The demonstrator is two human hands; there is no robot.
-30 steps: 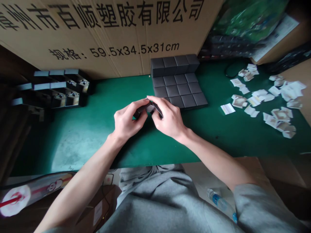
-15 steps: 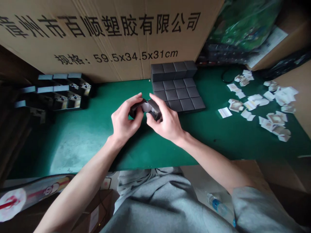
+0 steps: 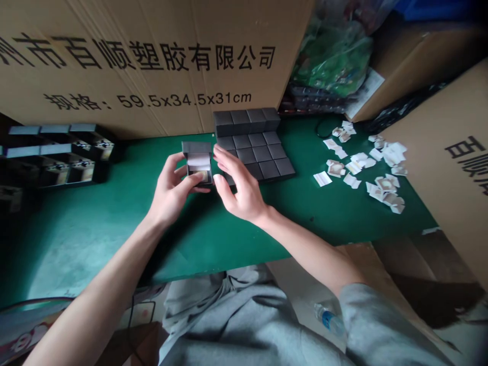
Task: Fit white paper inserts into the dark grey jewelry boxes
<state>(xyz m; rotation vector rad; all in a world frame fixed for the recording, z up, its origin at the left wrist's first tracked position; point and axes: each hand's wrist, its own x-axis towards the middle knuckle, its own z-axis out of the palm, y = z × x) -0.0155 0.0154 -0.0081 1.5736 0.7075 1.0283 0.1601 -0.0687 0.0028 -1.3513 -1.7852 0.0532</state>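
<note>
A small black hinged box (image 3: 196,148) with a pale lining stands with its lid up, above the green table. My left hand (image 3: 173,188) grips it from the left, thumb on the front of its inside. Just to its right, my right hand (image 3: 240,190) is held with fingers and thumb apart and nothing between them. Whether its fingertips touch the box I cannot tell. Behind my right hand lies a block of closed dark boxes (image 3: 263,152) in rows, with a raised row at the back.
Several open black boxes (image 3: 57,152) stand in rows at the left. White folded paper pieces (image 3: 356,165) lie scattered on the green table (image 3: 183,244) to the right. A large carton (image 3: 152,30) forms the back, with a green-filled plastic bag (image 3: 331,61) beside it.
The box has turned upright, its lid raised and its inside facing me. My right hand has come off it and its fingers have spread. The view has shifted to the right.
</note>
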